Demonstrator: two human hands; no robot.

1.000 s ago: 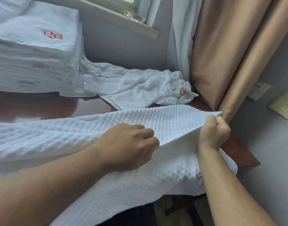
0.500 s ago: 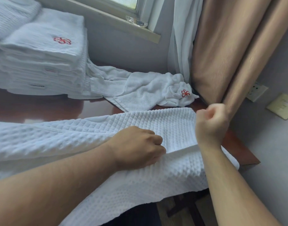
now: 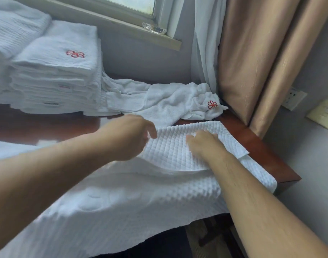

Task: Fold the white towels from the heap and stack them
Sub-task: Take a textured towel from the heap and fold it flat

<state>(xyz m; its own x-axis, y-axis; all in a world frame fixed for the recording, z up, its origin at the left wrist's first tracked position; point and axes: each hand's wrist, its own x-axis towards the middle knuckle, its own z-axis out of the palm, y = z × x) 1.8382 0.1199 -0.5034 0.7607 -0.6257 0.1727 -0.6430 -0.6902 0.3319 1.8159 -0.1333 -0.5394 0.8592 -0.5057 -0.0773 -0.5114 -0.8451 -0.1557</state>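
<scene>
A white waffle towel [image 3: 133, 207] lies spread over the near part of the dark wooden table [image 3: 252, 146] and hangs off its front edge. Its far right end is folded back on itself as a flap [image 3: 170, 146]. My right hand [image 3: 202, 142] lies flat on that flap, fingers straight. At the flap's left edge is my left hand [image 3: 129, 136], blurred, its fingers hidden under the palm. A tall stack of folded white towels [image 3: 53, 79] with a red flower logo stands at the back left. The heap of loose white towels [image 3: 170, 101] sits behind the flap.
A windowsill [image 3: 122, 25] with a clear glass dish runs along the back wall. White sheer and tan curtains [image 3: 252, 58] hang at the table's right rear corner. On the right wall there are a socket and a switch plate [image 3: 323, 114]. The table's right edge is near the flap.
My right hand let go of the pinched towel corner and now lies flat on the folded flap. The flap has dropped onto the towel. My left hand moved left and away along the flap's edge.
</scene>
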